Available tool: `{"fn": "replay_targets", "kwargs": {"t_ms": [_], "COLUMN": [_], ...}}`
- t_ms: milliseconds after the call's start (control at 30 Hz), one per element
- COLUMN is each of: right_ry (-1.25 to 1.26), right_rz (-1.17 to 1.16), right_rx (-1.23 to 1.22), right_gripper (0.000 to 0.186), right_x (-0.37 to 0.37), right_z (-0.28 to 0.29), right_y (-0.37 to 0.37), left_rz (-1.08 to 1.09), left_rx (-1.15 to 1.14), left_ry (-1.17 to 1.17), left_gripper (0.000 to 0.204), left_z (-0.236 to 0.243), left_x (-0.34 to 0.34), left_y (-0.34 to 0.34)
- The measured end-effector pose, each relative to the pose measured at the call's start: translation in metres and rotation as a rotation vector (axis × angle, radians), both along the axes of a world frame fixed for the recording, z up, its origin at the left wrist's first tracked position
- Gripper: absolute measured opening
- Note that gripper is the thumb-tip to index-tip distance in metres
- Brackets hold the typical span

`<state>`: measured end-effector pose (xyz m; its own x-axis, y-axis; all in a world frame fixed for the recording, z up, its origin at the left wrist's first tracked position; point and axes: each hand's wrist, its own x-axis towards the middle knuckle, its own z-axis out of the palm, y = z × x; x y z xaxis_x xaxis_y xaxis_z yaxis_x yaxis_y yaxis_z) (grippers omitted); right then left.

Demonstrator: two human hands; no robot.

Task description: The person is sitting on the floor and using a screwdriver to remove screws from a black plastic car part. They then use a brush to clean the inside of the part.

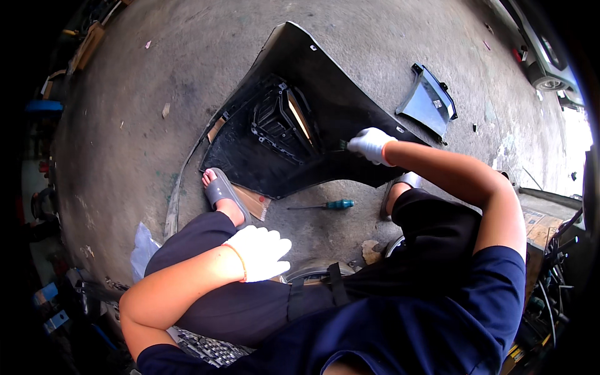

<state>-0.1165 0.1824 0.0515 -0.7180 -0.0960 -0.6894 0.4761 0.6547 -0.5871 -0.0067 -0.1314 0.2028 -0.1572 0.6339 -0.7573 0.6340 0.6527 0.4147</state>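
Observation:
A large black car body panel (356,112), shaped like a fender with a curved cut-out on its near edge, lies on the concrete in front of me. A ribbed black plastic frame (265,115) sits in its middle. My right hand (373,146), in a white glove, is closed over the panel's right part. From its fingers sticks a small dark-green tip (342,145), too small to name; the rest is hidden in the glove. My left hand (259,253), also gloved in white, lies on my left thigh with its fingers stretched out, holding nothing.
Between my feet lies a screwdriver (337,204) with a teal handle. Cardboard (250,201) shows under the panel's near left corner. A smaller grey-blue panel (428,103) lies at the far right. Beyond it stands a car (550,62). Clutter lines both sides.

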Motion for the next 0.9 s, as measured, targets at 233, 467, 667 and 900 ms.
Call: {"fn": "replay_targets", "kwargs": {"t_ms": [233,467,667,900], "right_ry": [-0.139,0.536,-0.491,0.528], "right_rz": [0.164,0.487,-0.585,0.967], "right_rx": [0.009,0.215,-0.276,0.412], "right_gripper": [0.019,0.027,0.02,0.028], "right_x": [0.001,0.022,0.006,0.01], "right_z": [-0.009,-0.005,-0.005,0.003], "right_y": [0.001,0.008,0.0,0.003], "left_rz": [0.002,-0.015,-0.019,-0.015], "left_rx": [0.002,0.011,0.01,0.012], "left_ry": [0.007,-0.004,0.006,-0.008], "left_gripper": [0.047,0.047,0.047,0.047], "left_z": [-0.003,-0.001,-0.003,-0.002], "left_x": [0.001,0.001,-0.002,0.0], "left_y": [0.0,0.002,0.003,0.001]}}
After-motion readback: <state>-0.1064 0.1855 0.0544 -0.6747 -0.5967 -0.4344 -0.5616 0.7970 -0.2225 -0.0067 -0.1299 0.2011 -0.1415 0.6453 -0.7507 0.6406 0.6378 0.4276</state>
